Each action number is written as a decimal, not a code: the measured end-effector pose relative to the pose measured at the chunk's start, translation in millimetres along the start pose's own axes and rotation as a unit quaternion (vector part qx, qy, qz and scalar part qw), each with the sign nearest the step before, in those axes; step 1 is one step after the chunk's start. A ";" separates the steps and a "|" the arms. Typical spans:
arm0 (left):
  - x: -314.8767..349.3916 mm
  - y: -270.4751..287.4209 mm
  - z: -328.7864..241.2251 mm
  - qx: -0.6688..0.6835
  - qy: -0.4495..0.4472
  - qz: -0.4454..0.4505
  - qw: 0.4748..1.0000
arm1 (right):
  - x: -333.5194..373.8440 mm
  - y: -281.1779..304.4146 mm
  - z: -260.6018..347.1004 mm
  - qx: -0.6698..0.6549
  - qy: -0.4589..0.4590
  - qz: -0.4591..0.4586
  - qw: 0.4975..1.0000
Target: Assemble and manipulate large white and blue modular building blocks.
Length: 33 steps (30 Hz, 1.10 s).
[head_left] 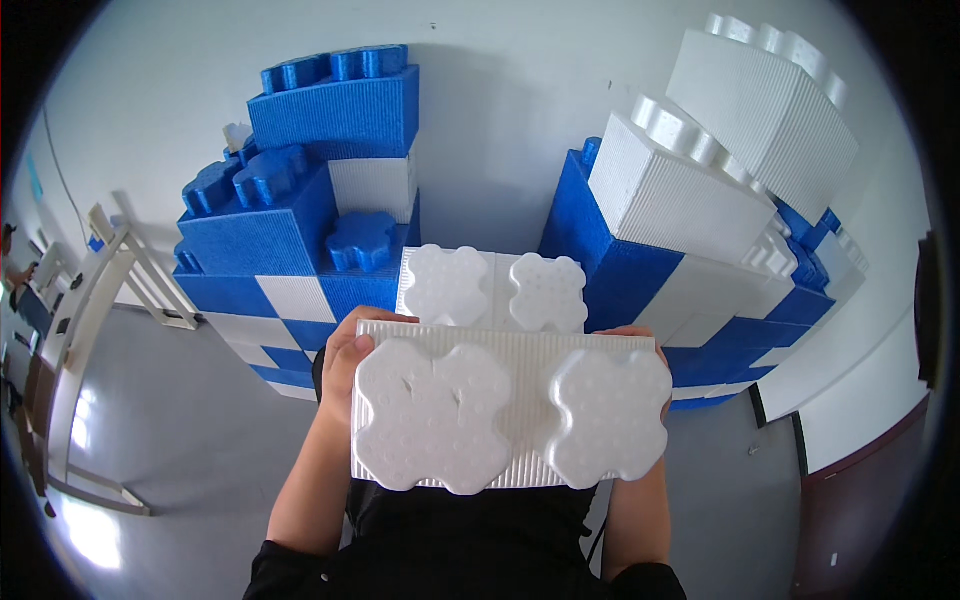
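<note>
A large white foam building block (525, 425) with two wide, wavy-edged studs is held in front of my body, its studded face toward me. My left hand (344, 365) wraps round its left end, thumb at the upper corner. At its right end my right hand (632, 331) grips the block, though most of those fingers are hidden behind it. Just beyond, partly covered by the held block, another white block (498, 262) with two similar studs sits in the gap between two stacks. I cannot tell whether the two white blocks touch.
A stack of blue and white blocks (250, 240) rises on the left. On the right stands another stack (610, 270), topped with white blocks. A pale wall (480, 60) is behind them. A white frame (100, 290) and a person (25, 290) are at far left. A dark red door (860, 510) is at lower right.
</note>
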<state>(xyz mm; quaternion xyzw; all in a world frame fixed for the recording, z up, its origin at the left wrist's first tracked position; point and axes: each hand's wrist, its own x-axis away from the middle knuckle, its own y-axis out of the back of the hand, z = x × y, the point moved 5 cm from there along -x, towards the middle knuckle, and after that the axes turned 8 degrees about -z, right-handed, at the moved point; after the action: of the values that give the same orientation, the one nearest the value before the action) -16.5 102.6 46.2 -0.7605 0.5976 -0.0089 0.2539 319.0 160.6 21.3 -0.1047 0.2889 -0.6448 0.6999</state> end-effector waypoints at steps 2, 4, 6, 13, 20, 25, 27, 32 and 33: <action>-0.2 -0.1 -0.2 -0.014 -0.005 -0.001 1.000 | 1.4 -1.1 2.9 0.014 0.011 0.004 1.000; -0.6 3.7 2.9 -0.017 0.001 0.001 1.000 | 1.6 0.5 1.2 0.015 0.007 0.000 1.000; -0.8 4.4 3.9 -0.019 0.008 0.004 1.000 | 0.8 1.6 -0.5 0.016 0.003 -0.004 1.000; -0.2 0.5 0.7 -0.027 -0.003 0.009 1.000 | 0.7 -3.4 1.1 -0.019 0.025 0.017 0.999; -0.7 2.2 1.6 -0.043 -0.017 0.020 0.999 | -1.9 3.6 -3.7 -0.023 -0.003 0.011 1.000; -1.2 2.0 2.1 -0.034 -0.018 0.025 0.999 | 1.1 -3.1 0.1 -0.015 0.006 0.005 1.000; -1.6 2.8 3.0 -0.028 -0.016 0.022 0.999 | 2.9 -8.2 3.0 -0.017 0.017 0.012 1.000; -1.0 2.9 4.6 -0.016 -0.009 0.016 1.000 | 1.2 -2.8 -0.2 -0.017 -0.004 -0.005 1.000; -1.1 3.1 4.5 -0.016 -0.009 0.016 1.000 | 0.5 -0.7 -0.6 -0.017 -0.004 -0.005 1.000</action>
<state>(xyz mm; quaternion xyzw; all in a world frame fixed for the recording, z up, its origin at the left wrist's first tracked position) -18.2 104.9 41.4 -0.7548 0.6074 0.0118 0.2473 318.1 160.1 21.0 -0.1203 0.2963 -0.6428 0.6961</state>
